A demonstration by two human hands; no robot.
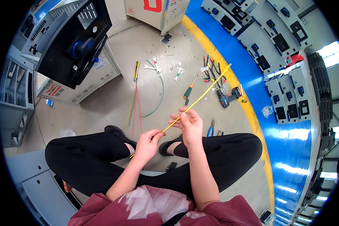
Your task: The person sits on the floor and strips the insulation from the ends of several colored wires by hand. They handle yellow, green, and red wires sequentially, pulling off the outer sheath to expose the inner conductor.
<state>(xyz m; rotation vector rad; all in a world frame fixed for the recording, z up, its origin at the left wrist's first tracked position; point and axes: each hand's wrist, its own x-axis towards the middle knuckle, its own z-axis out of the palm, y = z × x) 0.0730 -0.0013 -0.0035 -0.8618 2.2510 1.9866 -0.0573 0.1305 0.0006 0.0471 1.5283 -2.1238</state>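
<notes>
The person is sitting cross-legged on a grey concrete floor (pixel 101 101), and open floor is lying ahead of the knees as far as a scatter of tools. A yellow floor stripe (pixel 248 109) is curving past on the right, with a blue floor band (pixel 290 124) beyond it. A grey cabinet (pixel 79 49) with an open black door is standing to the left front, and a row of grey panels (pixel 275 41) is lining the right side. The left hand (pixel 147 145) is being held palm-inward just above the left knee, with thumb and fingers pinched together on the near end of a yellow wire (pixel 203 94). The right hand (pixel 190 124) is being held slightly higher and further out, with its fingers loosely curled and the wire passing between the fingertips. The wire is running straight and taut from the left hand, through the right hand, and rising diagonally to the upper right, with its far end free in the air above the tools. A screwdriver (pixel 189 91), wrenches (pixel 154 68), a cordless drill (pixel 223 98), and red and green wires (pixel 137 105) are lying on the floor ahead.
</notes>
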